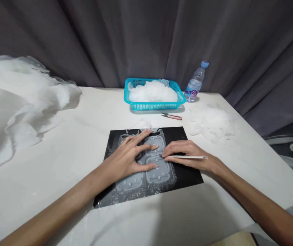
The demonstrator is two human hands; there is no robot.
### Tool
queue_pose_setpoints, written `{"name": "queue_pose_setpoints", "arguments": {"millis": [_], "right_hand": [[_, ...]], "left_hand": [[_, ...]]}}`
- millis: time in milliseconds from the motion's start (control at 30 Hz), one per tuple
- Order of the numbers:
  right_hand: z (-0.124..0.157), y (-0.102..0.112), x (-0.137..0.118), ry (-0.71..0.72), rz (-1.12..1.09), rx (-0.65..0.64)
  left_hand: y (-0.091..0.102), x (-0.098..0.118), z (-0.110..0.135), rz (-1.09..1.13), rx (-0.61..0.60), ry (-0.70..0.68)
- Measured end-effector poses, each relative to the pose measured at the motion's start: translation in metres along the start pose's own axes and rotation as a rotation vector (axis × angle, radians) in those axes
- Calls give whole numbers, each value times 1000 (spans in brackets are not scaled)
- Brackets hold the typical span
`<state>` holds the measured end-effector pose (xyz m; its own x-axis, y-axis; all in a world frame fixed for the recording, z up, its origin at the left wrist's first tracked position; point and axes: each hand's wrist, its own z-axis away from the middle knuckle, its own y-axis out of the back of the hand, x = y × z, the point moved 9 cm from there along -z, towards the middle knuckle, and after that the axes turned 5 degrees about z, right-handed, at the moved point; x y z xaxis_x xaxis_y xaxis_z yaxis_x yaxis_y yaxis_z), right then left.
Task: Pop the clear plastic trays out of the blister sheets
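Note:
A translucent plastic sheet (159, 173) with rounded rectangular panels lies flat on a black board (190, 177). My left hand (133, 152) rests on the sheet with its fingers spread, covering part of the left panels. Between the fingers and thumb of my right hand (184, 152) is a slim white pen-shaped tool (187, 157). Its dark tip meets the sheet near the gap between the two right-hand panels; the tip is too small to tell pen from knife. Torn clear scraps (133, 131) stick out at the sheet's far edge.
Behind the board stands a turquoise basket (156, 107) filled with white translucent pieces. Pink-handled thread snips (172, 116) lie in front of it, a water bottle (194, 83) to its right. White scraps (213, 121) lie at right; a large pile of translucent sheets (21, 106) covers the left.

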<state>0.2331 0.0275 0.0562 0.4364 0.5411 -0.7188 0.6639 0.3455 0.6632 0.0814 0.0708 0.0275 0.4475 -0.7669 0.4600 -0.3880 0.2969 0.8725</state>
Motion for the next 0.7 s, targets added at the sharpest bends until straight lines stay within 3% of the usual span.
{"name": "queue_pose_setpoints", "arguments": {"millis": [233, 567, 700], "right_hand": [[1, -8, -6, 64, 121, -36], [-2, -33, -16, 351, 763, 110], [-6, -37, -12, 367, 807, 129]], "left_hand": [[0, 3, 0, 8, 7, -5], [-3, 0, 1, 49, 3, -7], [-4, -2, 1, 88, -16, 25]]}}
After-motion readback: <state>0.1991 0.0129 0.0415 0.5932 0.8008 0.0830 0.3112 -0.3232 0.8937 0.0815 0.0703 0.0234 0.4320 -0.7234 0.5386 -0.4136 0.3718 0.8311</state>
